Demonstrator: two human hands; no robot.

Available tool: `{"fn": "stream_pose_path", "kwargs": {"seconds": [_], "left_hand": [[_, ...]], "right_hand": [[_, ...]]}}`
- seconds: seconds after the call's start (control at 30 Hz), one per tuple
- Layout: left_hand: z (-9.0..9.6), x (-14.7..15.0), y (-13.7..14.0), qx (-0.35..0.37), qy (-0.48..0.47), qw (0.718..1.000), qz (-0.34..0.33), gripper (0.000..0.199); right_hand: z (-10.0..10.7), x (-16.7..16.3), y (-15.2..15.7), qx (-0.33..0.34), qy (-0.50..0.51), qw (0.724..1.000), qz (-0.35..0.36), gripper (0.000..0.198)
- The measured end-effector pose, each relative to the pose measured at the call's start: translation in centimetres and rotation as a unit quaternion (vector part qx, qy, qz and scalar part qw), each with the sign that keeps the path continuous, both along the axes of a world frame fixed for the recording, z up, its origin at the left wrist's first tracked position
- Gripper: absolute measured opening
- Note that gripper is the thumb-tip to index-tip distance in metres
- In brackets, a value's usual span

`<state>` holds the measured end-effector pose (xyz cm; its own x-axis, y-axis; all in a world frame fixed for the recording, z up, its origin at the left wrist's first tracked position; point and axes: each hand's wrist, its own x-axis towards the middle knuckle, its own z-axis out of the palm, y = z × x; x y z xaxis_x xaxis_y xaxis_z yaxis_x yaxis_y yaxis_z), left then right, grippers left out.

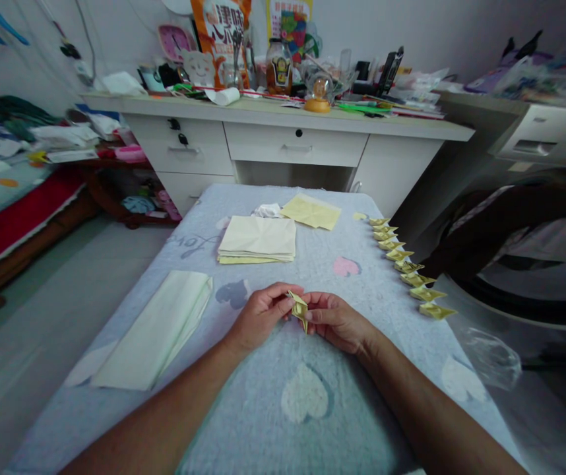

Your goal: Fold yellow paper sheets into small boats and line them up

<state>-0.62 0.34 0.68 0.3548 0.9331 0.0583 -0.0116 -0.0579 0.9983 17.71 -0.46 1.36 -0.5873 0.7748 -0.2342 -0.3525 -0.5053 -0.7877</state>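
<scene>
Between my two hands is a small folded yellow paper piece (299, 309), held above the middle of the cloth-covered table (243, 409). My left hand (264, 312) pinches its upper left side with thumb and fingers. On its right side, my right hand (335, 318) grips it between thumb and forefinger. A row of several similar folded yellow paper pieces (414, 278) runs along the table's right edge. Beyond my hands lies a stack of cream paper squares (258, 237), and behind it are loose yellow sheets (313, 211) with crease lines.
A folded pale green-white cloth or paper (157, 330) lies on the left. Crumpled white tissue (267, 210) sits behind the stack. At the back stands a white desk (295, 142) crowded with jars and clutter. A front-loading washing machine (535, 138) is at right, near a clear plastic bag (493, 359).
</scene>
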Motion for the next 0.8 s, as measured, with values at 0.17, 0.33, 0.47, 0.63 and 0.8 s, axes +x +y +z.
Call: {"fn": "stream_pose_path", "kwargs": {"seconds": [0.17,0.33,0.47,0.63,0.8], "left_hand": [[0.3,-0.1,-0.2,0.021,0.016,1.0,0.003,0.029],[0.6,-0.2,-0.5,-0.003,-0.005,1.0,0.004,0.029],[0.9,-0.1,-0.6,-0.014,-0.018,1.0,-0.004,0.026],[1.1,-0.1,-0.5,-0.016,-0.033,0.999,0.01,0.023],[0.8,-0.2,-0.3,-0.029,-0.032,0.998,0.034,0.026]], "right_hand": [[0.0,0.0,-0.1,-0.019,0.005,1.0,0.004,0.029],[0.1,-0.1,-0.1,-0.026,-0.01,1.0,-0.003,0.029],[-0.1,0.0,-0.1,-0.027,-0.016,1.0,-0.005,0.029],[0.0,0.1,-0.1,-0.02,-0.005,1.0,0.004,0.029],[0.2,-0.1,-0.1,0.015,0.003,1.0,0.006,0.031]]}}
